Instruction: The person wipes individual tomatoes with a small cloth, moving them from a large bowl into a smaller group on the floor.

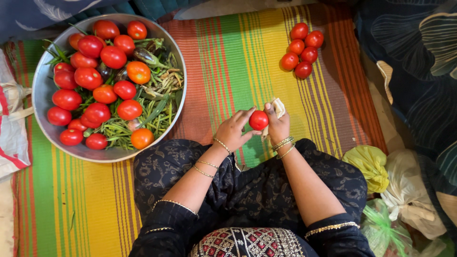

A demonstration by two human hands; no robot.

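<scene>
Landmark: the striped mat [247,62], banded in green, yellow, orange and red.

Hidden or cut off: our left hand [233,131] covers the near-left side of the red tomato [258,120]; our right hand [278,126] hides most of a pale cloth [278,107], of which only a folded tip shows above the fingers. The fingers of that right hand are curled round the cloth, thumb against the tomato; how tightly they clamp the cloth we cannot tell. Left fingers are bent and pressed to the tomato, gripping it. The tomato sits between both hands, above the mat's centre, near its front edge and our knees.

At the mat's left end the metal bowl [43,85] holds red and orange tomatoes [102,71] over green beans [159,102]; dark aubergines [143,53] are half buried and hard to make out.

A cluster of six tomatoes [301,50] lies on the mat's far-right part.

Packages: off the mat's right edge, a knotted yellow bag [369,166], a whitish bag [412,190] and a clear bag tied with green [381,228], contents unseen, the last cropped by the frame. Off the left edge, a white sack with red trim [12,128], cropped.
</scene>
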